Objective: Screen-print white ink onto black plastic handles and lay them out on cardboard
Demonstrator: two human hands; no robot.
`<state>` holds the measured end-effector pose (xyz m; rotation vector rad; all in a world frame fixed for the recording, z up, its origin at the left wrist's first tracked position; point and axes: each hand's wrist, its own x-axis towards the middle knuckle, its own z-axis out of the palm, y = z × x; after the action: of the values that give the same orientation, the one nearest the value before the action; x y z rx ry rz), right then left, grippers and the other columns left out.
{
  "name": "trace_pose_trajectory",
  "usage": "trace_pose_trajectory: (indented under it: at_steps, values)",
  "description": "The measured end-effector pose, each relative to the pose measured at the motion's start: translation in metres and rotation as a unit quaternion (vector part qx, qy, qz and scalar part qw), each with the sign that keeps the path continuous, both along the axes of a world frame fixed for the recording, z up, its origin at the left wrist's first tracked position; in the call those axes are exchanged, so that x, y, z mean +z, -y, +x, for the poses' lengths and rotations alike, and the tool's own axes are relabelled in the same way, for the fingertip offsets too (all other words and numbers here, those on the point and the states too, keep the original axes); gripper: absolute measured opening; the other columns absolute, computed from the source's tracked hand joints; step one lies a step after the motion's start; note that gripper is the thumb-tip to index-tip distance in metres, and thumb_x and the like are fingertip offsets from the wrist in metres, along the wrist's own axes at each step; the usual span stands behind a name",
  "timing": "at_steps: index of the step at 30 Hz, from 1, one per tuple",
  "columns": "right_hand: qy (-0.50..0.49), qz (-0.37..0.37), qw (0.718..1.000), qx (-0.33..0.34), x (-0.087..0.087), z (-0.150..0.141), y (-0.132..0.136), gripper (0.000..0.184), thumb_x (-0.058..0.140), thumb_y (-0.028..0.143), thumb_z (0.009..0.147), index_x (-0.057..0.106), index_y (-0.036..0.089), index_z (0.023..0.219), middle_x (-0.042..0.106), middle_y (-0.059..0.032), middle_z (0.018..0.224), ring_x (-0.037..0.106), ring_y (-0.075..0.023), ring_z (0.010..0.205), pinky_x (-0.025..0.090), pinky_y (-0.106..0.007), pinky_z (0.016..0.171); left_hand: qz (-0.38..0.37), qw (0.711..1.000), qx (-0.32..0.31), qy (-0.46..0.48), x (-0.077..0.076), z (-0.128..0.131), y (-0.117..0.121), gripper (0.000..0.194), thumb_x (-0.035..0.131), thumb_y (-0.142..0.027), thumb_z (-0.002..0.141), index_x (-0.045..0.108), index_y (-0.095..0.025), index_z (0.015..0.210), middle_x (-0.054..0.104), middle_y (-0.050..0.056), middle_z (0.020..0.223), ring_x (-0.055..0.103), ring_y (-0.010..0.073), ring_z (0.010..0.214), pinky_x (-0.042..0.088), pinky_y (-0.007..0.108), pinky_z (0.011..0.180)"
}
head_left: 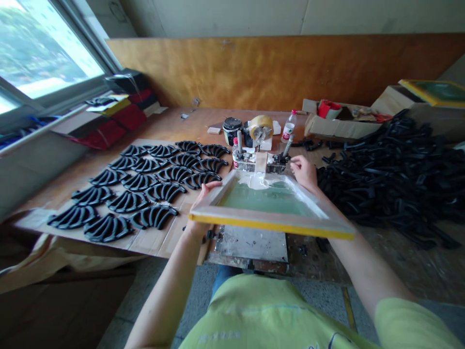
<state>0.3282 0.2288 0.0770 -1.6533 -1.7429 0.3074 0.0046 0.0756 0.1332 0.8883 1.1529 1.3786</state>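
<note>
A screen-printing frame [271,220], with green mesh and a yellow front edge, is tilted up above a scuffed metal plate [254,242]. Its far side meets a hinge clamp [241,165] with two upright metal posts. Pale tape and whitish smears cover the mesh near that end. My left hand [204,194] is against the frame's left side, thumb along the edge; the frame's corner hides the other fingers. Beyond the right side, my right hand [303,169] has its fingers pinched at the clamp's right end, where a small dark part shows between the fingertips.
Rows of curved, ribbed black parts [138,182] lie on cardboard at left. A heap of black pieces [392,169] covers the right. Behind the clamp stand a black-lidded tub [232,128], a tape roll [260,128] and a bottle [289,127]. An open carton [337,127] is farther right.
</note>
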Motion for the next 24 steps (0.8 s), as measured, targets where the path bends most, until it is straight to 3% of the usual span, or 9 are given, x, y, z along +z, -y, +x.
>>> trace_pose_trajectory:
  at_steps: [3,6,8,12,16,18,19,22,24]
  values:
    - [-0.008,-0.037,0.998,-0.041,-0.036,0.014,0.030,0.020,0.053,0.026,0.086,0.063,0.014,0.098,0.068,-0.0085,0.085,0.061,-0.0198,0.079,0.047,-0.031,0.073,0.037,0.996,0.005,0.086,0.022,0.015,-0.025,0.047,0.054,-0.058,0.082,0.060,-0.020,0.109,0.066,0.005,0.091,0.064,0.0160,0.081,0.051,0.024,0.063]
    - [0.032,-0.040,0.996,0.078,-0.070,-0.004,0.066,0.029,0.066,0.031,0.079,0.062,0.019,0.105,0.067,-0.0071,0.095,0.060,-0.0213,0.089,0.046,-0.034,0.081,0.031,0.991,0.045,0.126,0.017,0.029,-0.034,0.047,0.050,-0.060,0.084,0.058,-0.020,0.108,0.067,0.006,0.090,0.065,0.0162,0.084,0.052,0.022,0.062]
    - [0.090,-0.031,0.983,0.159,-0.080,-0.024,0.086,0.029,0.069,0.029,0.077,0.064,0.022,0.105,0.065,-0.0065,0.099,0.058,-0.0230,0.096,0.045,-0.038,0.088,-0.025,0.989,0.041,0.137,-0.005,0.040,-0.025,0.046,0.049,-0.059,0.085,0.057,-0.020,0.110,0.068,0.007,0.094,0.066,0.0154,0.082,0.052,0.022,0.060]
    - [0.130,-0.002,0.978,0.165,-0.068,-0.063,0.122,0.011,0.062,0.025,0.085,0.066,0.021,0.094,0.060,-0.0081,0.093,0.055,-0.0232,0.095,0.044,-0.038,0.088,-0.248,0.952,-0.120,0.134,-0.062,0.072,0.016,0.048,0.058,-0.054,0.083,0.055,-0.017,0.113,0.068,0.013,0.108,0.068,0.0189,0.081,0.054,0.026,0.056]
    - [0.117,0.028,0.948,0.294,-0.046,-0.085,0.160,0.021,0.051,0.022,0.091,0.065,0.024,0.107,0.062,-0.0071,0.096,0.055,-0.0210,0.097,0.047,-0.034,0.086,-0.277,0.941,-0.108,0.162,-0.095,0.085,0.045,0.039,0.054,-0.053,0.085,0.058,-0.017,0.100,0.070,0.011,0.098,0.069,0.0189,0.080,0.053,0.024,0.056]
    - [0.100,0.024,0.939,0.329,-0.042,-0.067,0.173,0.033,0.045,0.014,0.091,0.061,0.026,0.118,0.064,-0.0057,0.104,0.057,-0.0197,0.100,0.048,-0.034,0.088,-0.270,0.953,-0.066,0.122,-0.105,0.063,0.049,0.036,0.054,-0.051,0.085,0.058,-0.016,0.094,0.070,0.010,0.089,0.069,0.0173,0.073,0.050,0.022,0.052]
    - [0.094,0.014,0.946,0.311,-0.044,-0.047,0.176,0.039,0.043,0.010,0.090,0.059,0.027,0.121,0.065,-0.0052,0.108,0.057,-0.0196,0.102,0.048,-0.035,0.089,-0.270,0.959,-0.034,0.085,-0.111,0.045,0.051,0.036,0.053,-0.051,0.085,0.058,-0.016,0.093,0.070,0.009,0.086,0.068,0.0167,0.069,0.048,0.021,0.050]
    - [0.133,-0.056,0.976,0.162,-0.060,0.040,0.184,0.048,0.039,-0.001,0.080,0.064,0.026,0.112,0.066,-0.0060,0.108,0.058,-0.0220,0.101,0.047,-0.038,0.088,-0.287,0.952,0.096,-0.051,-0.133,-0.028,0.065,0.042,0.043,-0.054,0.085,0.057,-0.015,0.086,0.070,0.010,0.077,0.064,0.0158,0.057,0.046,0.023,0.047]
    - [0.199,-0.132,0.966,0.099,-0.078,0.101,0.191,0.050,0.040,-0.005,0.071,0.066,0.023,0.103,0.066,-0.0081,0.102,0.058,-0.0226,0.097,0.046,-0.036,0.084,-0.322,0.921,0.158,-0.152,-0.149,-0.075,0.082,0.044,0.038,-0.055,0.086,0.058,-0.015,0.083,0.069,0.009,0.071,0.060,0.0160,0.052,0.045,0.024,0.046]
